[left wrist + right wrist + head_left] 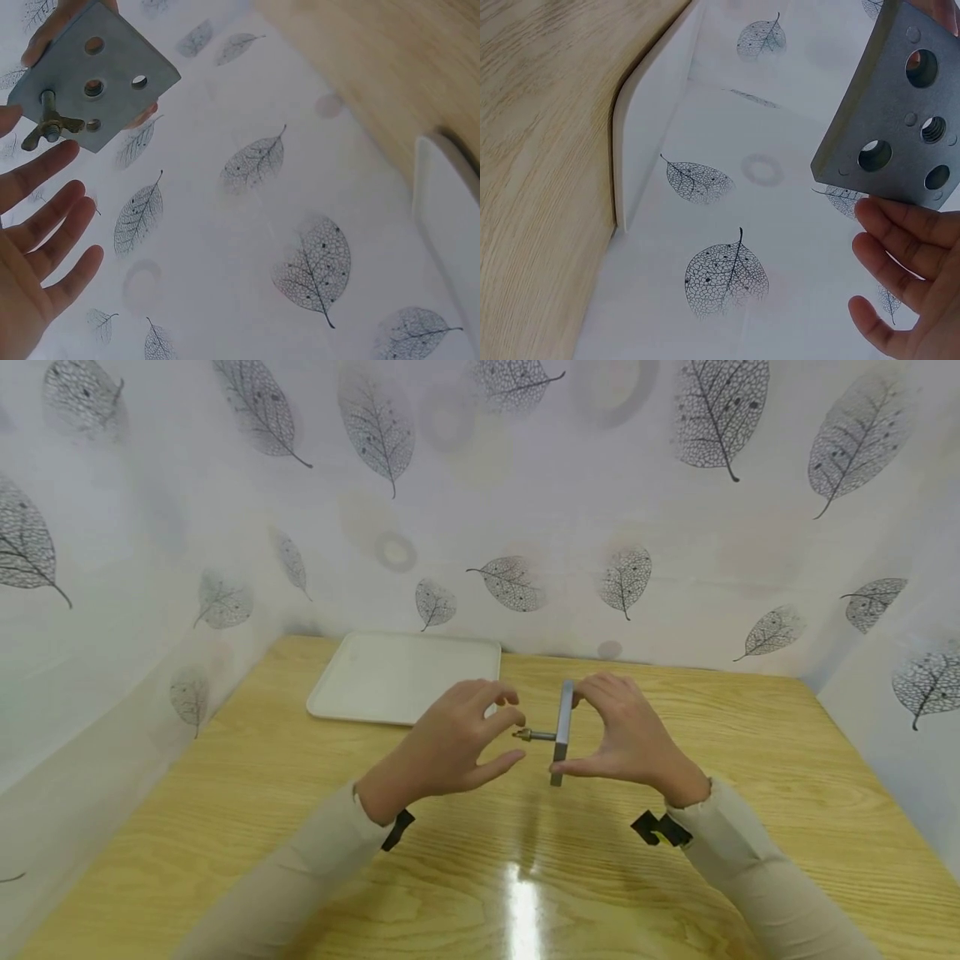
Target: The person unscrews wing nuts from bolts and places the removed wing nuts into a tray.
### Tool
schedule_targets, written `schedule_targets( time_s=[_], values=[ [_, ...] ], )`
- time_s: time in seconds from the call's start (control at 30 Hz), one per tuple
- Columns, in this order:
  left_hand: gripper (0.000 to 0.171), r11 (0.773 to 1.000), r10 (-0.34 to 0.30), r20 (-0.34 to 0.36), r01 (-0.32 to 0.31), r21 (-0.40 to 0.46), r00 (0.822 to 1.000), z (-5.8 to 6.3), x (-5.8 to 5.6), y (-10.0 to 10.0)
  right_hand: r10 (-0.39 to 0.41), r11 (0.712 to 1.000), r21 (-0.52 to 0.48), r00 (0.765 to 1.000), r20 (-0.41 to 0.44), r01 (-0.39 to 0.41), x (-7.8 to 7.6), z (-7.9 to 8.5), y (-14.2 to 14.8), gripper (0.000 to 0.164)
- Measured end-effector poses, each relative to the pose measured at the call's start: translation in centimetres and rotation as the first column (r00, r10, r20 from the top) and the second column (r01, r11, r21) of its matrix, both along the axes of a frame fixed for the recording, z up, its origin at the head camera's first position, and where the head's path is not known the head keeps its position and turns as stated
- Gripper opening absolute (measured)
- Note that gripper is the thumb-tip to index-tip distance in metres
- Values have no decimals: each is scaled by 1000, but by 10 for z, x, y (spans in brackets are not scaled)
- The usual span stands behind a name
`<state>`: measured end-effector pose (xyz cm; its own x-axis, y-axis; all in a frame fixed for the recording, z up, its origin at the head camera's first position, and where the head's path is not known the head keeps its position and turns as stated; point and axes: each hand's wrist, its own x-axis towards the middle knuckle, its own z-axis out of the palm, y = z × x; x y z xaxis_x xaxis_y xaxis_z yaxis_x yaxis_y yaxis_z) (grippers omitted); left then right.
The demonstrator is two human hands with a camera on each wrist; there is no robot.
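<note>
Your left hand [467, 739] has thumb and fingers spread and lightly bent, with no grip showing. The wing nut [54, 124] sits just off those fingertips, roughly between thumb and forefinger; contact, can't tell. Your right hand [621, 727] pinches the metal plate [564, 714] edge-up above the table [615, 893], fingers at the top edge, thumb at the bottom. The bolt [543, 736] sticks out of the plate toward your left fingertips, nut out near its free end.

Step, best guess: left fingers working the nut while your right fingers steady the plate; on or off, can't tell from this. Next move calls for setting left thumb and forefinger on the two wings, in line with the bolt, and a firm right pinch so the plate doesn't twist.

Holes: several round ones in the plate beside your right fingers. Bolt sits at one of them; another looks threaded.

Beyond your left fingers, a shallow white tray [405, 677] lies flat. Its near right corner is behind your left hand in the head view, so contents there can't be told. Past all fingers, leaf-print backdrop [525, 510].
</note>
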<state>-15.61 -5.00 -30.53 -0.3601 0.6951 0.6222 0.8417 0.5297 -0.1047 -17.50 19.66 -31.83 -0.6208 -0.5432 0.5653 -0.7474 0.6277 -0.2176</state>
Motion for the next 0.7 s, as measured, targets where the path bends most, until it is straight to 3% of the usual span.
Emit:
schedule_targets(
  time_s=[0.3,0.57,0.7],
  values=[
    [23,1000,16,-24,-15,26,1000,8,-5,1,48,999,-12,999,2,-48,0,-1,0,84],
    [20,997,65,21,-66,30,998,8,-9,0,83,996,-27,997,-3,-83,-1,-2,0,86],
    [20,998,46,27,-47,32,999,8,-7,-2,84,996,-34,996,-9,-84,-1,-3,0,87]
  ],
)
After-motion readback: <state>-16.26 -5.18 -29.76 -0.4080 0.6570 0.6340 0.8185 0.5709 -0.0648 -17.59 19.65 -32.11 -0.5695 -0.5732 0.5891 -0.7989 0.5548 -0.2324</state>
